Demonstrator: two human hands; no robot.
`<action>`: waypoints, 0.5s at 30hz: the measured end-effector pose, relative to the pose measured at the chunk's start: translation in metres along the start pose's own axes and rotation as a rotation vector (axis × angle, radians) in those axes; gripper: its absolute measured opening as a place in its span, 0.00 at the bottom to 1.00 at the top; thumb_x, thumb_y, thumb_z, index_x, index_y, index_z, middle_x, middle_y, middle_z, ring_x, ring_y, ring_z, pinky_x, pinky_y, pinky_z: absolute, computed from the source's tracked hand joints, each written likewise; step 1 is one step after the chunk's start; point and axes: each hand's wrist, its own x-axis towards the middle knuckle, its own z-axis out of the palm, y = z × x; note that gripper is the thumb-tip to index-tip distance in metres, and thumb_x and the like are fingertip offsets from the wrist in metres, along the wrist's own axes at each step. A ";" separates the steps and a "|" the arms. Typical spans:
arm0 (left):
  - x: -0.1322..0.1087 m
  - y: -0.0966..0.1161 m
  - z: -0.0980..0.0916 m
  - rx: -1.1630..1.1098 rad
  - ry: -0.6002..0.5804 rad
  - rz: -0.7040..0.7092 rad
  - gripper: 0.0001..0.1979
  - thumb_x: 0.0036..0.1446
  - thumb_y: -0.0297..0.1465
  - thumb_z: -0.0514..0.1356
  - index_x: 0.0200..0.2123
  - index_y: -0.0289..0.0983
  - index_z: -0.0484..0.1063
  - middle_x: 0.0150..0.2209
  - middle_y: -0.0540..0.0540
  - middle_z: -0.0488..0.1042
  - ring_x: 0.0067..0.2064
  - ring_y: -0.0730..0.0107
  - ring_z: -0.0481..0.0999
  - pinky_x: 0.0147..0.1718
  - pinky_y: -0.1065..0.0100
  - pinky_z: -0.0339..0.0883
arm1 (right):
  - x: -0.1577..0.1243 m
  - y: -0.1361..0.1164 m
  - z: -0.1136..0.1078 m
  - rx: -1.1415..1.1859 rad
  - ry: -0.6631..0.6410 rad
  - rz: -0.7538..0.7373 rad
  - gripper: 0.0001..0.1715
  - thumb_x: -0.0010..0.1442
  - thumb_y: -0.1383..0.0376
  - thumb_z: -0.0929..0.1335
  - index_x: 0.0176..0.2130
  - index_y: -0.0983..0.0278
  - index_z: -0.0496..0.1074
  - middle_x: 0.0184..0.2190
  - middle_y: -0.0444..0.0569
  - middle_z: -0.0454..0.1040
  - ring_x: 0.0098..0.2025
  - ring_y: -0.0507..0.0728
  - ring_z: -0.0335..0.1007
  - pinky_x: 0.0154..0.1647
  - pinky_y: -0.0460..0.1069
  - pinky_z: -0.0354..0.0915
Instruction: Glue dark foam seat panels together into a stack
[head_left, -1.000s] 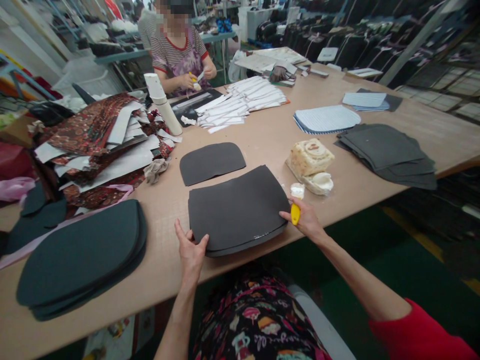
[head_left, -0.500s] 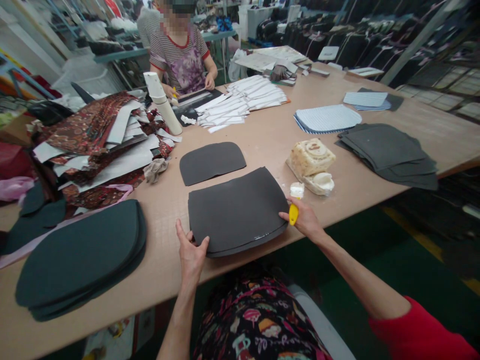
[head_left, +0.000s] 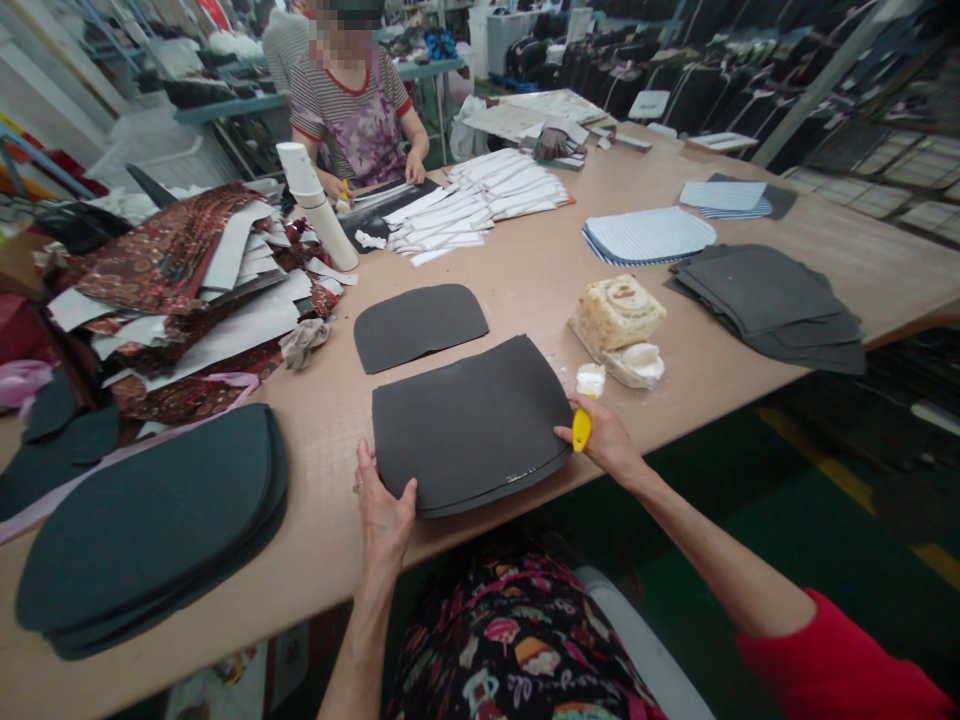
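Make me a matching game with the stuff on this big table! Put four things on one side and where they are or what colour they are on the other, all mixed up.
Things:
1. dark foam sheet
2. yellow-handled tool
3. striped fabric pieces
4. white paper strips

Places and colours:
A. held in the right hand
B. fanned out in front of the person sitting across the table
C. white with thin blue lines, on the right side
D. under the thumb of the left hand, at the near edge

Pairs: 1-D, 2-A, 3-C, 4-B
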 end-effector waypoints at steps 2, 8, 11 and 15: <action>0.002 0.008 -0.001 0.317 0.041 0.120 0.41 0.46 0.28 0.62 0.62 0.37 0.46 0.64 0.32 0.48 0.64 0.42 0.46 0.58 0.39 0.46 | -0.001 -0.002 0.001 -0.007 0.009 0.007 0.32 0.50 0.55 0.69 0.52 0.64 0.66 0.33 0.52 0.73 0.34 0.62 0.70 0.34 0.55 0.66; 0.006 0.030 0.034 0.337 -0.260 0.572 0.19 0.58 0.27 0.50 0.52 0.42 0.66 0.54 0.42 0.68 0.57 0.56 0.61 0.56 0.52 0.57 | -0.001 -0.009 -0.001 -0.002 0.018 0.016 0.31 0.49 0.57 0.69 0.51 0.65 0.67 0.31 0.51 0.73 0.29 0.59 0.68 0.31 0.52 0.64; 0.003 0.024 0.056 0.407 -0.492 0.690 0.19 0.59 0.29 0.51 0.54 0.44 0.64 0.56 0.45 0.68 0.58 0.58 0.60 0.54 0.51 0.59 | 0.000 -0.011 -0.002 -0.003 0.021 0.011 0.30 0.48 0.58 0.70 0.50 0.66 0.67 0.32 0.51 0.72 0.31 0.59 0.68 0.32 0.52 0.64; 0.004 0.011 0.057 0.549 -0.491 0.771 0.18 0.59 0.30 0.52 0.53 0.42 0.65 0.57 0.44 0.67 0.59 0.58 0.60 0.53 0.52 0.61 | 0.005 -0.009 -0.004 0.078 0.016 -0.024 0.28 0.50 0.56 0.70 0.49 0.65 0.68 0.32 0.49 0.72 0.32 0.57 0.67 0.34 0.50 0.63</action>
